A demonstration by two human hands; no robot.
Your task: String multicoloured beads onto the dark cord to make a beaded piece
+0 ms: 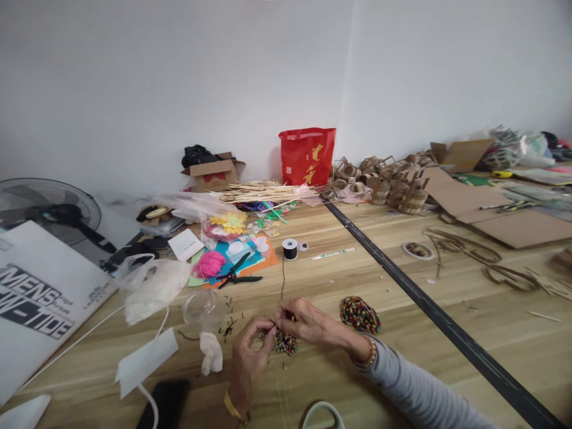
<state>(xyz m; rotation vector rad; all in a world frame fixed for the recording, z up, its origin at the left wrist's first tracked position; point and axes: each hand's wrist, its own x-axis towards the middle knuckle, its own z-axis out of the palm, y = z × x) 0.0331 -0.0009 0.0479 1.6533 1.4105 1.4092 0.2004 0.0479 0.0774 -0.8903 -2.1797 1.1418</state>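
Note:
Black cord (283,277) runs from a small spool (290,250) down to my right hand (304,320), whose thumb and fingers pinch it. My left hand (251,356) meets it fingertip to fingertip, pinched on a dark bit of the cord; whether a bead sits there is too small to tell. Directly beneath the fingers lies a heap of loose multicoloured beads (286,344), partly hidden by both hands. To the right of my right wrist rests a coiled pile of similar beads (360,314). Small dark scraps (229,328) are scattered left of my left hand.
Black-handled scissors (235,277) and pink yarn (208,264) lie on coloured sheets. Nearby are a clear plastic cup (199,307), crumpled tissue (211,353) and a dark phone (164,404). A black strip (402,277) crosses the table. Behind stand a red bag (307,156) and small woven baskets (412,196).

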